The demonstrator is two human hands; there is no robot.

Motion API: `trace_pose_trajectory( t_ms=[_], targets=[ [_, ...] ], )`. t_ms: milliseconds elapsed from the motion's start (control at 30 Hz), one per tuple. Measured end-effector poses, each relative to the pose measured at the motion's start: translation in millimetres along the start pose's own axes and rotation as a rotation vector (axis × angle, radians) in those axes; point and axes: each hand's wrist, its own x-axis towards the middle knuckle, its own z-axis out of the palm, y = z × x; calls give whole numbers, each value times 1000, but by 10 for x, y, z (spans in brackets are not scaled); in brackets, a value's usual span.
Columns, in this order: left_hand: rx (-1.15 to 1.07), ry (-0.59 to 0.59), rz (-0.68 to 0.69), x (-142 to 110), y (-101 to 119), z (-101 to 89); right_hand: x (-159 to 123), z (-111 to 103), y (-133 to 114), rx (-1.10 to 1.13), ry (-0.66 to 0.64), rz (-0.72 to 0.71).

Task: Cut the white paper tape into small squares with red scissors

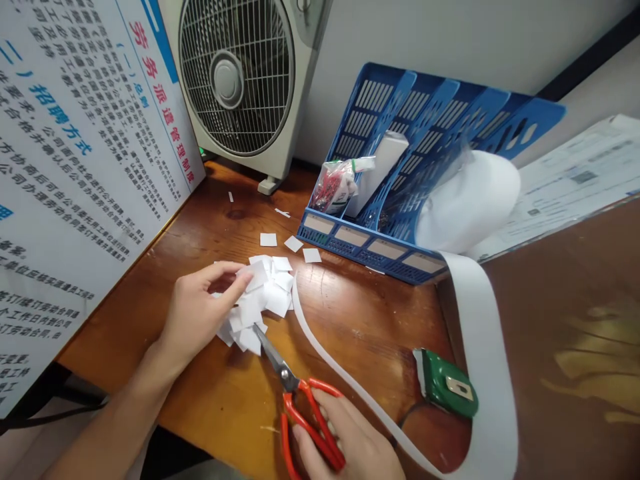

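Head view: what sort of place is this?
Probably an office corner: a blue file rack stands on a wooden table, with a large printed board and a fan close by.

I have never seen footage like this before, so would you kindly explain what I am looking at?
Certainly. There is no machine here: these are a person's bare hands, seen by a single head-worn camera looking forward and down. The left hand seems to pinch a white paper square over a loose pile of paper squares. The right hand holds red-handled scissors, pointing towards that pile. On the wooden table are also a long white paper strip, a green tape measure and a blue rack, with a fan behind.
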Motion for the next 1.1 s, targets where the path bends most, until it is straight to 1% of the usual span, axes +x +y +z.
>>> trace_pose_trajectory(
  t_ms=[100,200,233,300,367,500,567,667,733,800,867,933,1000,1033,1100],
  targets=[
    [116,-30,103,103,-51,47,145,-61,-78,-132,50,-28],
    [220,-74,173,143,-125,77,332,-147,-172,-237,203,3],
    [230,-87,173,146,-149,82,405,-163,-188,-264,261,28],
    [198,-105,138,142,-190,86,558,-157,-179,-314,323,89],
    [144,-103,101,133,-215,86,693,-110,-111,-342,306,123],
    [152,-57,92,119,-228,83,818,4,101,-248,185,97],
    [177,-44,106,118,-230,87,812,22,176,-170,178,73],
    [248,15,184,128,-234,108,775,-6,206,-95,250,16],
    [292,79,238,142,-232,126,756,-46,184,-91,329,-20],
    [287,131,250,155,-222,133,749,-91,150,-115,415,-33],
    [199,139,199,155,-206,119,748,-136,121,-159,488,-29],
    [33,113,119,130,-182,84,750,-179,105,-214,536,-23],
    [-192,19,2,70,-143,40,750,-216,99,-253,572,-35],
    [-306,-49,-70,27,-117,20,748,-231,98,-257,590,-47],
    [-444,-183,-221,-77,-51,-4,738,-257,95,-236,632,-71]
  ],
)
